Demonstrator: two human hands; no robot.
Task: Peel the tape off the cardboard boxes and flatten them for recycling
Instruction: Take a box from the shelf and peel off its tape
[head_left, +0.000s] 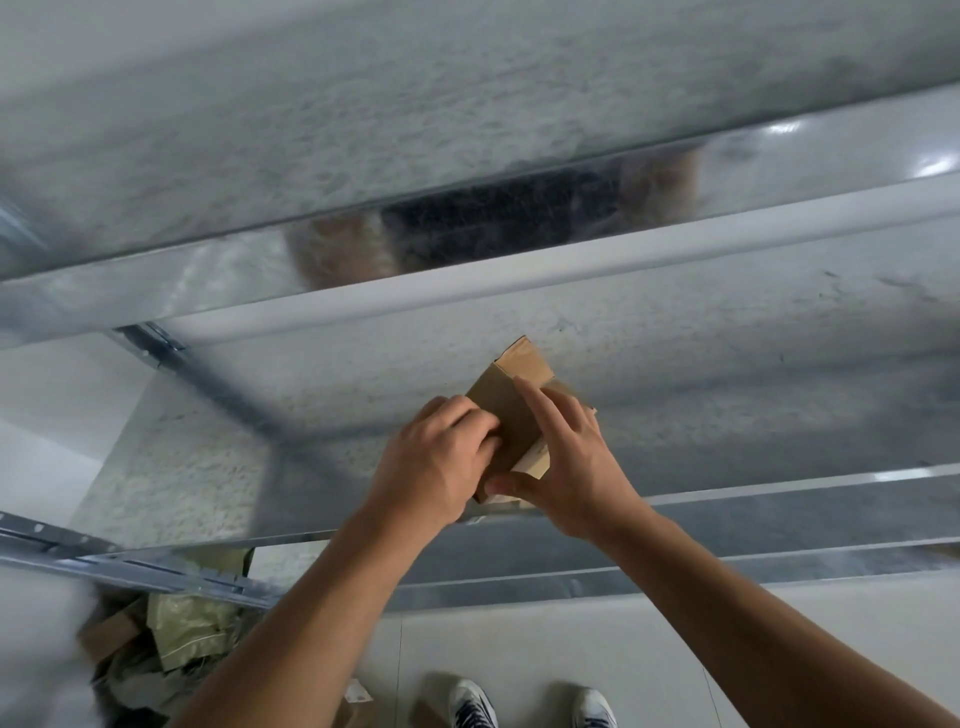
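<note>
Over shelf: box, left hand at its left, right hand at its right. Scrap pile on floor, lower left.

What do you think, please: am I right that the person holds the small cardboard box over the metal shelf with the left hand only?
Not quite: both hands hold it. In the head view the left hand grips the left side of the cardboard box, and the right hand holds its right side, forefinger stretched along the top. The rest stands: it is small and over the metal shelf.
</note>
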